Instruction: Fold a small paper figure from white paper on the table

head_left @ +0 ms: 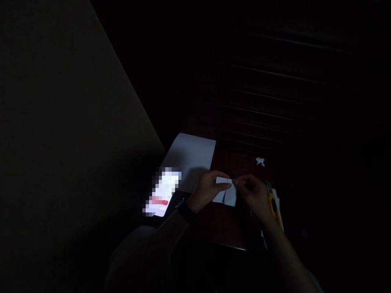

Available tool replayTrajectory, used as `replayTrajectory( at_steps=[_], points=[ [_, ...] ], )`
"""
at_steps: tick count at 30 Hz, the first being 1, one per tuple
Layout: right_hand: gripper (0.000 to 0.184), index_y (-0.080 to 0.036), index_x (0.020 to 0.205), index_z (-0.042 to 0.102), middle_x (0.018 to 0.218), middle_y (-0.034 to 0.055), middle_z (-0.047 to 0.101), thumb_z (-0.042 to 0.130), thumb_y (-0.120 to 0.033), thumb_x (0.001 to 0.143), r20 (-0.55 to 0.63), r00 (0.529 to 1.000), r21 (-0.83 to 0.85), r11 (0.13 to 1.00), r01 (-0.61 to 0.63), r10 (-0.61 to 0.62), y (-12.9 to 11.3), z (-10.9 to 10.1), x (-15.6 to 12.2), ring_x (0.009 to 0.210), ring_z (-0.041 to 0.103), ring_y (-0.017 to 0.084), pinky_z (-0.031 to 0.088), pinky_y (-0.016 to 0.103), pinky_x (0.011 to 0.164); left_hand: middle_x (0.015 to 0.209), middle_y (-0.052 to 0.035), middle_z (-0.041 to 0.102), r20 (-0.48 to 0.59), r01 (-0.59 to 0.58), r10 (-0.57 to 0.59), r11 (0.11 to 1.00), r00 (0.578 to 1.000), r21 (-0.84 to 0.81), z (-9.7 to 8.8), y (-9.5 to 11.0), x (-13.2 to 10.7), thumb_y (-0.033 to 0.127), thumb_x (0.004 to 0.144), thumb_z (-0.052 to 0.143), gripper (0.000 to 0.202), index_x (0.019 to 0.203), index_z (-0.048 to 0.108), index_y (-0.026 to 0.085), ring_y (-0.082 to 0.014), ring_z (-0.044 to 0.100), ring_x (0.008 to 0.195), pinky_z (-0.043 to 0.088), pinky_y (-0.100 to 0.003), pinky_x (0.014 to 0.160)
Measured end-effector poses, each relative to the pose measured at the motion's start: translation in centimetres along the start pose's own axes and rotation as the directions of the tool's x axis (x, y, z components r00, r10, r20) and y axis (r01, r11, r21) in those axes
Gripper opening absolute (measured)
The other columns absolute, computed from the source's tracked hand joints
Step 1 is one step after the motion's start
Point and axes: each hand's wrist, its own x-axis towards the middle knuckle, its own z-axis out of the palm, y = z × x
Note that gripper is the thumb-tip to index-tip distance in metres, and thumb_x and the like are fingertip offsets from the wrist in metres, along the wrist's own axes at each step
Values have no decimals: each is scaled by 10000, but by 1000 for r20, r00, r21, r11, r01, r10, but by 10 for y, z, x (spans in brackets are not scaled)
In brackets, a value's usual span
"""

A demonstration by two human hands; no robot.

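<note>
The scene is very dark. A small folded piece of white paper [226, 194] is held over a dark wooden table [232, 158]. My left hand [210, 188] pinches its upper left edge, thumb and fingers closed on it. My right hand [253, 191] pinches the paper's upper right part, fingers pressed together. A dark band sits on my left wrist.
A white sheet of paper [191, 156] lies behind my left hand. A lit phone screen [161, 192] glows at its left. A yellow utility knife [273, 201] lies right of my right hand. A small white paper scrap [260, 161] lies farther back. A pale wall stands at the left.
</note>
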Motion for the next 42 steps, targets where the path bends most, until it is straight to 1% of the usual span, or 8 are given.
replayTrajectory(
  at_steps=[4,8,13,18,27,30,36,42],
  points=[
    [235,-189,887,588,723,31,637,585,-390,766,2,1000,44,999,-10,10,-2,0,-2,656,583,169,440,268,591,877,-64,668,1,21,-21,995,1000,-99,0,2,-1,193,638,700,245,872,652,140,-177,612,802,475,-288,703],
    [367,-205,1051,533,755,22,635,621,-375,738,113,993,114,993,-42,30,-2,2,-4,666,590,169,451,264,576,874,-63,671,-56,53,-64,980,996,-190,0,0,-1,192,643,693,250,885,647,143,-173,622,774,493,-284,665],
    [334,-195,1012,578,755,31,633,608,-389,742,236,971,87,995,-57,35,0,4,-5,662,595,170,467,278,589,853,-67,678,-90,91,-116,966,989,-242,-1,-3,-1,226,635,705,274,889,646,142,-173,634,731,506,-285,626],
    [331,-195,977,602,712,19,626,640,-385,708,224,972,119,988,-97,69,4,6,-5,617,591,162,475,264,538,839,-70,684,-100,97,-126,962,987,-255,0,-4,0,239,633,711,276,886,652,144,-177,643,717,510,-289,619],
    [367,-198,954,597,669,-3,591,686,-390,653,238,959,285,933,-218,151,3,8,-5,594,596,169,533,304,511,856,-73,696,-148,62,-78,992,986,-112,1,-6,2,313,663,685,295,915,675,160,-186,641,704,494,-265,551],
    [380,-199,948,598,688,7,598,691,-404,642,230,959,278,934,-225,163,3,9,-5,615,604,183,537,313,502,860,-64,699,-159,40,-47,998,986,-49,2,-5,2,326,682,668,268,904,685,177,-187,642,711,495,-267,555],
    [353,-190,948,612,689,26,623,660,-409,676,140,987,108,990,-94,78,7,10,-4,606,603,186,511,309,531,891,-57,697,-200,-5,18,998,980,62,3,-7,0,368,736,610,246,895,689,198,-191,642,765,498,-273,608],
    [284,-205,967,597,734,27,657,617,-360,729,123,992,-24,1000,-2,5,5,10,-5,621,610,181,478,296,573,940,-58,687,-186,-43,64,992,981,118,3,-10,-1,369,771,570,273,961,672,200,-193,636,799,498,-286,662]
  ],
)
